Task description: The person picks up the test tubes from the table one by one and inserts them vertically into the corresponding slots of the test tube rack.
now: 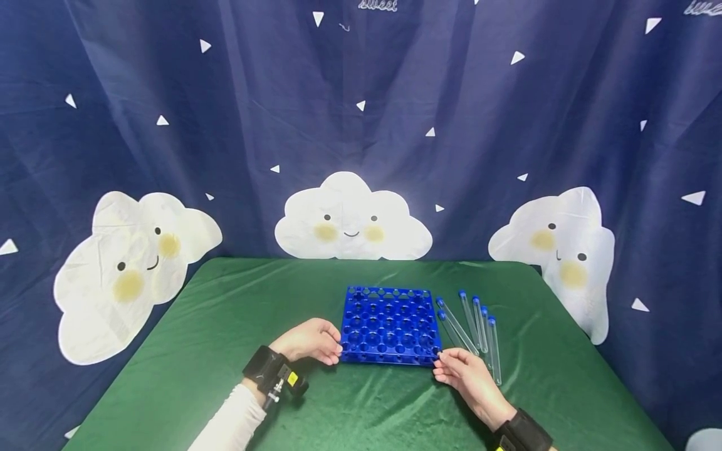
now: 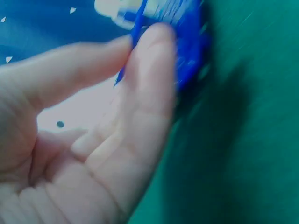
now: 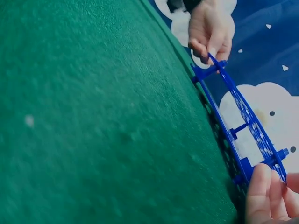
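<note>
A blue test tube rack (image 1: 389, 326), its top plate full of round holes, lies between my two hands. My left hand (image 1: 307, 341) pinches its near left corner; in the left wrist view the thumb and index finger (image 2: 156, 70) meet on the edge of the blue rack (image 2: 190, 51), somewhat blurred. At the near right corner, my right hand (image 1: 469, 379) grips the top plate. Seen from the side in the right wrist view, the rack (image 3: 254, 128) shows two plates joined by posts, with right-hand fingers (image 3: 259, 191) at its near end. Whether it touches the table cannot be told.
Several clear test tubes (image 1: 495, 351) with blue caps lie loosely to the right of the rack, close to the right hand. A green cloth covers the table (image 1: 248, 294). Behind its far edge hangs a dark blue curtain (image 1: 316, 94) with white clouds.
</note>
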The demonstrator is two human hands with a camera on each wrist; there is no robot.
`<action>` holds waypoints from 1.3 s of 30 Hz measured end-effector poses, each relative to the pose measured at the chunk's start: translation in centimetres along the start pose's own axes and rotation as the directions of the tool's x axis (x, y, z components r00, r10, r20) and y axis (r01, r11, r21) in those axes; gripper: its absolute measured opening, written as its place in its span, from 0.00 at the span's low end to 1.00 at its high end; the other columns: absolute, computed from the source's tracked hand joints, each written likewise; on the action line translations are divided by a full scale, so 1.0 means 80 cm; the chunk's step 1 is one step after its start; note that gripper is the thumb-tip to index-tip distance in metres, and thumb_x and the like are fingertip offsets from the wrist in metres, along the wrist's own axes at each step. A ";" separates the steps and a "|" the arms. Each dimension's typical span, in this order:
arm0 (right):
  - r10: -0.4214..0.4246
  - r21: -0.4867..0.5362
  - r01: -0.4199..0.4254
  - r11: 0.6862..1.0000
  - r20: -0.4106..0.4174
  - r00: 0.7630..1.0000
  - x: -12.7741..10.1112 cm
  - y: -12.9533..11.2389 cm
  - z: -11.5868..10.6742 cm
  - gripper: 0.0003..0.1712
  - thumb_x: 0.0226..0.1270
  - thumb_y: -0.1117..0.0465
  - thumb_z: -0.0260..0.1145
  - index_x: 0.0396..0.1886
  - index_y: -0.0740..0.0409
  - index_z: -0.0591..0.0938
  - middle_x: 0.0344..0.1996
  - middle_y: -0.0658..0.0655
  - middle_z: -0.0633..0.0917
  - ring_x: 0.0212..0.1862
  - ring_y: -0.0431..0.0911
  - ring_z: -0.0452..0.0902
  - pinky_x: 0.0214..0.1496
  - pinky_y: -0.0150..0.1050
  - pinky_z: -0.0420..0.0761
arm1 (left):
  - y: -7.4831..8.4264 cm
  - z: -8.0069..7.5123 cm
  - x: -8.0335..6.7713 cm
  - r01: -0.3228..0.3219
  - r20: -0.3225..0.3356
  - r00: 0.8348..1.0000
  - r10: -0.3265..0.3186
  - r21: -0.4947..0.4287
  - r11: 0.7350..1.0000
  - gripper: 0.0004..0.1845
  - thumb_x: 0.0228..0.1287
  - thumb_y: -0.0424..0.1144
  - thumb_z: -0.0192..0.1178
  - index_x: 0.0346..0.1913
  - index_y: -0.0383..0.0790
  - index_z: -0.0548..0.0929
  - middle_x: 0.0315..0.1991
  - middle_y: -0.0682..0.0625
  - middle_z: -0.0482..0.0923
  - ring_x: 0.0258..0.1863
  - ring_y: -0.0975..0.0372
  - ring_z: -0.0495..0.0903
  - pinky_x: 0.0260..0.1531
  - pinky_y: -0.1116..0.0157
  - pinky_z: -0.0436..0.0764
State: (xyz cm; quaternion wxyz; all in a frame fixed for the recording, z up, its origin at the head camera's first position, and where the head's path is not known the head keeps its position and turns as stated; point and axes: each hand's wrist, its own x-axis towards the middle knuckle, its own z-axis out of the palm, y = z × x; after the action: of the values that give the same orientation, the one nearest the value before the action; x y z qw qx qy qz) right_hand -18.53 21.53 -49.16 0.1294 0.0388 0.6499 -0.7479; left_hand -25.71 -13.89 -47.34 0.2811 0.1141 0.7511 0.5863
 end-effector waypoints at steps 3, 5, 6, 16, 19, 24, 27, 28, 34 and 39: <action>0.008 -0.037 -0.005 0.999 0.071 0.997 0.000 -0.006 -0.006 0.10 0.73 0.63 0.57 0.47 0.67 0.74 0.32 0.50 0.85 0.34 0.39 0.83 0.43 0.32 0.87 | -0.008 0.009 -0.009 -0.044 -0.057 0.998 0.039 -0.084 0.995 0.15 0.58 0.27 0.61 0.47 0.23 0.72 0.31 0.42 0.83 0.27 0.60 0.84 0.35 0.62 0.89; 0.018 -0.074 -0.008 0.997 0.136 0.991 0.000 -0.012 -0.012 0.13 0.74 0.62 0.57 0.49 0.69 0.73 0.32 0.50 0.85 0.34 0.39 0.83 0.42 0.31 0.87 | -0.014 0.016 -0.013 -0.068 -0.102 0.993 0.053 -0.142 0.988 0.16 0.60 0.27 0.59 0.48 0.22 0.71 0.32 0.42 0.83 0.28 0.61 0.84 0.36 0.62 0.89; 0.027 -0.096 -0.010 0.995 0.170 0.985 -0.001 -0.016 -0.016 0.16 0.74 0.61 0.57 0.51 0.70 0.72 0.32 0.50 0.85 0.34 0.39 0.83 0.42 0.31 0.87 | -0.017 0.019 -0.015 -0.078 -0.126 0.990 0.057 -0.167 0.983 0.16 0.60 0.27 0.59 0.49 0.21 0.71 0.32 0.42 0.83 0.28 0.61 0.84 0.36 0.62 0.89; -0.043 -0.421 0.096 0.902 0.133 0.990 0.013 -0.084 -0.039 0.29 0.75 0.54 0.57 0.58 0.77 0.68 0.34 0.57 0.84 0.32 0.42 0.82 0.37 0.37 0.87 | -0.042 0.050 -0.021 -0.141 -0.300 0.954 0.020 -0.387 0.911 0.21 0.64 0.31 0.60 0.56 0.21 0.72 0.34 0.46 0.83 0.31 0.63 0.84 0.38 0.66 0.88; -0.112 -0.619 0.121 0.776 0.053 0.992 0.029 -0.097 -0.039 0.23 0.72 0.54 0.61 0.52 0.73 0.75 0.30 0.58 0.82 0.28 0.43 0.80 0.32 0.38 0.86 | -0.049 0.052 -0.023 -0.138 -0.300 0.954 -0.003 -0.448 0.883 0.22 0.65 0.32 0.61 0.57 0.22 0.71 0.34 0.48 0.83 0.32 0.64 0.84 0.38 0.68 0.87; -0.148 -0.861 0.090 0.501 0.017 0.989 0.062 -0.102 -0.033 0.14 0.66 0.57 0.66 0.23 0.60 0.77 0.14 0.52 0.74 0.18 0.42 0.72 0.22 0.35 0.76 | -0.056 0.052 -0.024 -0.138 -0.281 0.960 -0.004 -0.483 0.865 0.22 0.65 0.33 0.61 0.58 0.23 0.72 0.35 0.49 0.83 0.33 0.64 0.84 0.40 0.68 0.87; -0.112 -0.903 0.069 0.423 0.023 0.993 0.082 -0.099 -0.027 0.24 0.63 0.59 0.67 0.12 0.52 0.66 0.08 0.46 0.65 0.13 0.40 0.64 0.19 0.31 0.66 | -0.058 0.051 -0.024 -0.132 -0.272 0.962 -0.006 -0.485 0.865 0.22 0.64 0.33 0.61 0.57 0.24 0.72 0.36 0.49 0.83 0.34 0.64 0.84 0.41 0.68 0.87; -0.107 -0.912 0.063 0.405 0.022 0.994 0.088 -0.097 -0.025 0.26 0.62 0.59 0.68 0.11 0.50 0.63 0.07 0.45 0.63 0.12 0.39 0.62 0.19 0.30 0.64 | -0.058 0.050 -0.023 -0.130 -0.269 0.963 -0.006 -0.486 0.864 0.22 0.64 0.33 0.62 0.57 0.24 0.72 0.36 0.49 0.84 0.34 0.64 0.84 0.41 0.68 0.87; -0.150 -0.932 0.007 0.364 -0.051 0.987 0.111 -0.086 -0.018 0.19 0.50 0.64 0.70 0.12 0.53 0.67 0.09 0.49 0.69 0.09 0.39 0.64 0.13 0.32 0.72 | -0.059 0.048 -0.021 -0.134 -0.259 0.966 0.004 -0.490 0.861 0.22 0.64 0.33 0.62 0.57 0.24 0.73 0.36 0.49 0.84 0.34 0.63 0.84 0.42 0.66 0.87; -0.195 -0.953 -0.006 0.303 -0.068 0.979 0.120 -0.078 -0.016 0.09 0.43 0.68 0.67 0.16 0.60 0.73 0.19 0.59 0.77 0.15 0.47 0.70 0.12 0.36 0.74 | -0.058 0.048 -0.020 -0.138 -0.256 0.967 0.008 -0.491 0.860 0.21 0.64 0.33 0.62 0.57 0.24 0.73 0.35 0.48 0.84 0.34 0.63 0.84 0.42 0.66 0.88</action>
State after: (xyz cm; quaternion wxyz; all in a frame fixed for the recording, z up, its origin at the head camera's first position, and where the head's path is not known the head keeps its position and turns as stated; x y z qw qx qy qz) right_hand -29.43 22.16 -45.49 0.0272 -0.0195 0.9743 -0.2227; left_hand -21.56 -12.86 -51.85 0.1836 -0.0081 0.5956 0.7820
